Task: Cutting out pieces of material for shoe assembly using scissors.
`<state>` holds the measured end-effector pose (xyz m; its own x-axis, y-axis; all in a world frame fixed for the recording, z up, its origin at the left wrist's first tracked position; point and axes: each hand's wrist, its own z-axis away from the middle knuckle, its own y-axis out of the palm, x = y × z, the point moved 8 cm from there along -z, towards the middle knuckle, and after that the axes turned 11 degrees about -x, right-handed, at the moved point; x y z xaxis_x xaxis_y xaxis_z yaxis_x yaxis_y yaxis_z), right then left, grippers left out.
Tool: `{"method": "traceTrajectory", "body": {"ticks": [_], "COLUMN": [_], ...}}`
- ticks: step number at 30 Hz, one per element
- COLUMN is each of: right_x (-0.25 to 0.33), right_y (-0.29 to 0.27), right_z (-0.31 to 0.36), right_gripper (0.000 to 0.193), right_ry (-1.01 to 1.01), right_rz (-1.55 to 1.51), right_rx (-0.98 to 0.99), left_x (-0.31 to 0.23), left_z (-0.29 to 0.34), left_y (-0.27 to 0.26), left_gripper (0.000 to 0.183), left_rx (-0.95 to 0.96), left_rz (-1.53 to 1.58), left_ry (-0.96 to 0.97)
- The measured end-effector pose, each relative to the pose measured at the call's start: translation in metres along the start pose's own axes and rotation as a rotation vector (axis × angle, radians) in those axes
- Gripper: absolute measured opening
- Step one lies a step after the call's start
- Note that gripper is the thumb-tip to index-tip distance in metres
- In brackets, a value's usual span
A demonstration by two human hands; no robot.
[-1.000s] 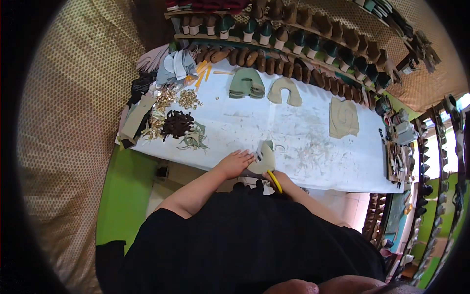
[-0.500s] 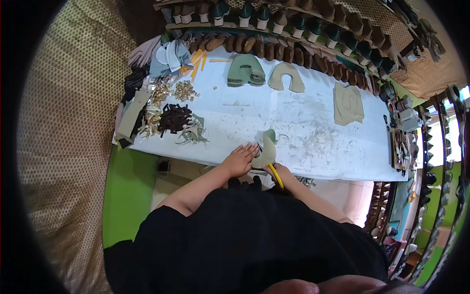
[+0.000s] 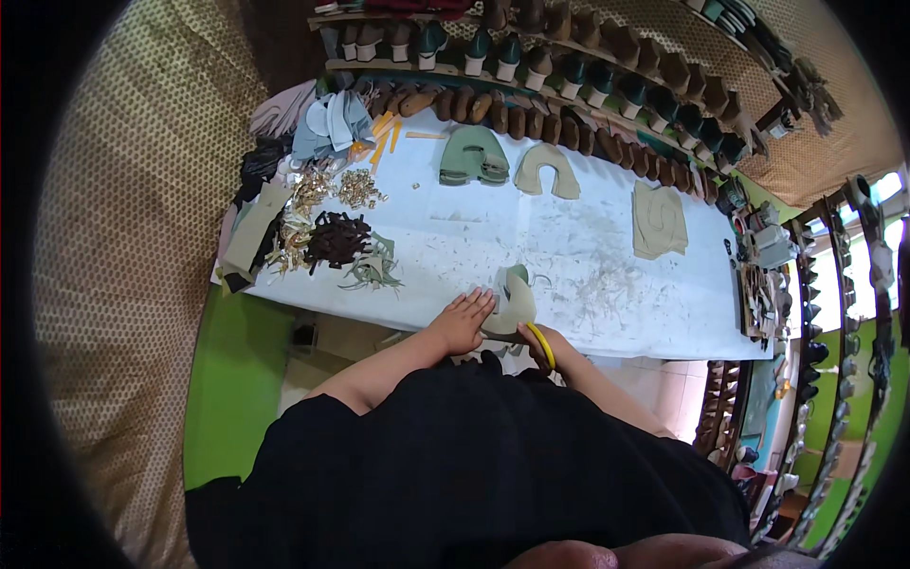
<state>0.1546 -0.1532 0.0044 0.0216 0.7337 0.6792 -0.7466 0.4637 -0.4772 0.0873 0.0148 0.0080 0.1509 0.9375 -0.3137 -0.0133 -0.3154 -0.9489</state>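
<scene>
My left hand (image 3: 463, 322) lies flat near the front edge of the table, fingers stretched out, next to a curved pale green shoe-upper piece (image 3: 518, 305). The fingertips touch or nearly touch that piece's left side. At its near right edge my right hand (image 3: 542, 349) is closed round scissors with a yellow loop handle (image 3: 547, 346). The blades are hidden by the hand and the piece. Farther back lie a stack of green upper pieces (image 3: 464, 152), a beige U-shaped piece (image 3: 548, 163) and flat beige pieces (image 3: 661, 218).
The white-covered table (image 3: 578, 256) has scuff marks. On its left are gold-coloured buckles (image 3: 358, 188), dark brown strips (image 3: 338, 237), green scraps (image 3: 374, 266) and grey-blue pieces (image 3: 332, 119). Shoe lasts (image 3: 550, 125) line the back, below shelves of heeled shoes (image 3: 507, 57). Racks (image 3: 815, 313) stand right.
My view has shifted slightly. The piece is turned a little between my hands, and the yellow handle shows more as a loop. My left hand stays flat beside it.
</scene>
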Motion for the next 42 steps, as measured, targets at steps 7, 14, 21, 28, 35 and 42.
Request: {"method": "traceTrajectory", "body": {"ticks": [7, 14, 21, 28, 35, 42], "right_x": [-0.008, -0.037, -0.077, -0.124, -0.173, -0.183], "right_y": [-0.054, -0.112, -0.205, -0.271, -0.298, -0.304], "right_z": [0.009, 0.017, 0.01, -0.002, -0.021, -0.049], "right_gripper": [0.079, 0.07, 0.061, 0.053, 0.045, 0.058], "right_ry": [-0.001, -0.085, -0.094, -0.152, -0.193, -0.193], "right_rz": [0.536, 0.695, 0.772, 0.78, 0.763, 0.683], "right_rx": [-0.06, -0.121, -0.259, -0.388, -0.315, -0.192], "left_x": [0.0, 0.035, -0.013, -0.073, -0.042, -0.045], "left_z": [-0.003, -0.032, -0.095, -0.113, -0.074, -0.033], "left_y": [-0.001, -0.075, -0.25, -0.301, -0.158, -0.073], "left_gripper": [0.069, 0.04, 0.025, 0.022, 0.034, 0.056], "left_rx": [-0.041, -0.401, -0.692, -1.011, -0.48, -0.115], "left_rz": [0.02, -0.052, -0.261, -0.348, -0.469, -0.318], "left_ry": [-0.048, -0.199, -0.296, -0.306, -0.424, -0.771]}}
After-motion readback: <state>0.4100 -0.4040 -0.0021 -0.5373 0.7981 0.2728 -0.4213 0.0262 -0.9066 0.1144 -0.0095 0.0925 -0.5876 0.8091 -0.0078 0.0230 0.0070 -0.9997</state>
